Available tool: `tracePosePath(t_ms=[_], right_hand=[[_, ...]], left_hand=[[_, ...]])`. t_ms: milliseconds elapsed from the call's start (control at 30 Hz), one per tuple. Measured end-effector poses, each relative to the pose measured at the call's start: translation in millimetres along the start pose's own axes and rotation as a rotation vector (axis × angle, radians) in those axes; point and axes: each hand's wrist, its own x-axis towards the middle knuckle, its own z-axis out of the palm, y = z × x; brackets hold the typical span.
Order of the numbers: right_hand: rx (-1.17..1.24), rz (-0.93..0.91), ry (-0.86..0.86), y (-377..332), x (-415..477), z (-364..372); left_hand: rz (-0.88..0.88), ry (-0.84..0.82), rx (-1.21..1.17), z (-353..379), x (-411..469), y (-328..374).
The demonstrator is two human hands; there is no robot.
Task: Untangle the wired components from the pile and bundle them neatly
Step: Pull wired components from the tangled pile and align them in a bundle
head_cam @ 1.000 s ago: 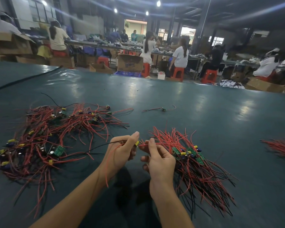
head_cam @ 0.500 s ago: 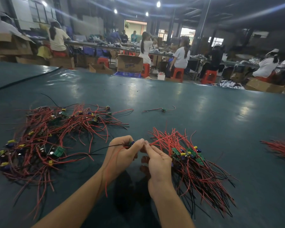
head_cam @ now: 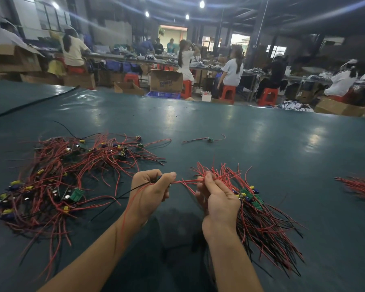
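The bench [head_cam: 261,144] carries three wire heaps: tangled pile [head_cam: 57,180], bundle [head_cam: 261,218], a third heap [head_cam: 360,186] far right, plus one stray component [head_cam: 209,140]. Left hand [head_cam: 150,192] and right hand [head_cam: 217,199] pinch red leads [head_cam: 185,181], perhaps two, between them.

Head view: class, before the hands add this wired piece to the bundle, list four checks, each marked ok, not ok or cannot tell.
1. Left hand grips the wired piece: ok.
2. Right hand pinches its red wires: ok.
3. Piece clear of the pile: cannot tell; its black wire trails that way.
4. Bundle wires lie roughly parallel: ok.
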Motion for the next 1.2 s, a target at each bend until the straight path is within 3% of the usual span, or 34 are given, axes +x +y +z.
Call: tracePosePath(t_ms=[200,600,800,1200], right_hand=[[0.112,-0.132,0.087,1,-4,4],[0.205,0.126,0.019,-5,-7,-2],[0.230,0.140,-0.001,-5,-5,-7],[-0.109,0.027,-0.071,5,-9,-1]], left_hand=[[0.017,-0.063,0.003,2,-2,1],[0.015,-0.109,-0.023,3,-4,4],[0.039,-0.132,0.007,0,-4,3],[-0.084,-0.150,-0.023,1,-2,3]])
